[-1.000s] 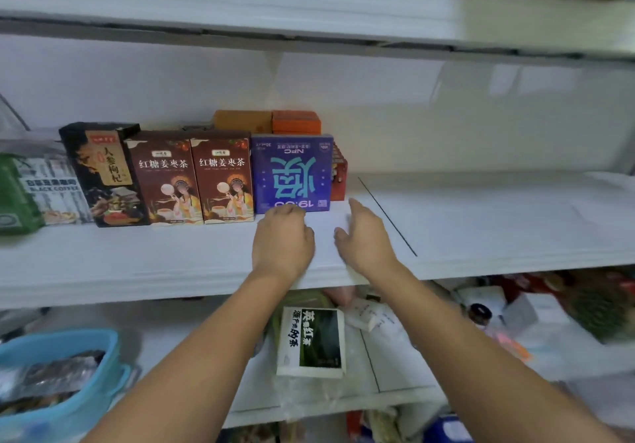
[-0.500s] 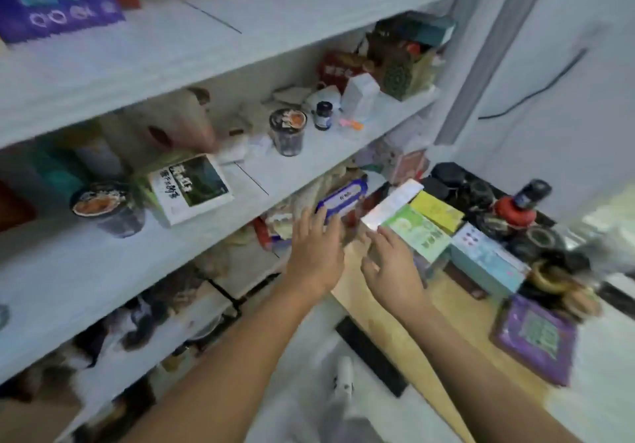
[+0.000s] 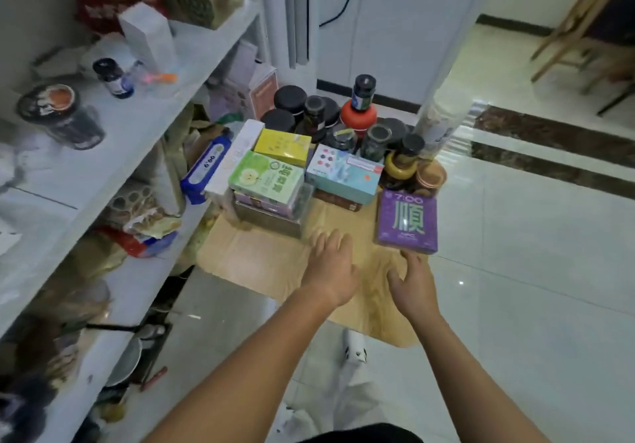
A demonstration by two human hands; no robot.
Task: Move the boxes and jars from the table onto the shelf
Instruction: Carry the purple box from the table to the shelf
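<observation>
— Where are the boxes?
— All on the low desk (image 3: 261, 264), a pale wood-grain top set beside the white shelf (image 3: 192, 75). Nearest is a flat purple box (image 3: 407, 221) of smooth cardboard, lying face up at the desk's near right corner. Its long axis runs away from the person, with the "7:00" print at the far end and a large green character below it.
— And the rest?
— A green box (image 3: 266, 176) with an apple print tops a stack left of centre. A yellow box (image 3: 283, 145) is behind it, and a pale teal box (image 3: 343, 173) lies to the right with its long side across the desk. A narrow white box (image 3: 237, 154) runs along the shelf side.
— Jars?
— They are clustered at the far end, round dark jars with black lids (image 3: 290, 97). A red-lidded jar (image 3: 358, 118) carries a small dark jar (image 3: 363, 94) upright on top. An amber jar (image 3: 400, 167) stands just behind the purple box.
— The hands?
— The left hand (image 3: 331, 271) hovers palm down over bare wood, fingers straight and slightly spread, holding nothing. The right hand (image 3: 412, 288) reaches with loosely extended fingers towards the purple box's near edge. One fingertip is right at that edge, but I cannot tell whether it touches. It grips nothing.
— Anything on the shelf?
— A squat dark jar (image 3: 62, 116) and a small bottle (image 3: 113, 76) stand upright there, both blurred.
</observation>
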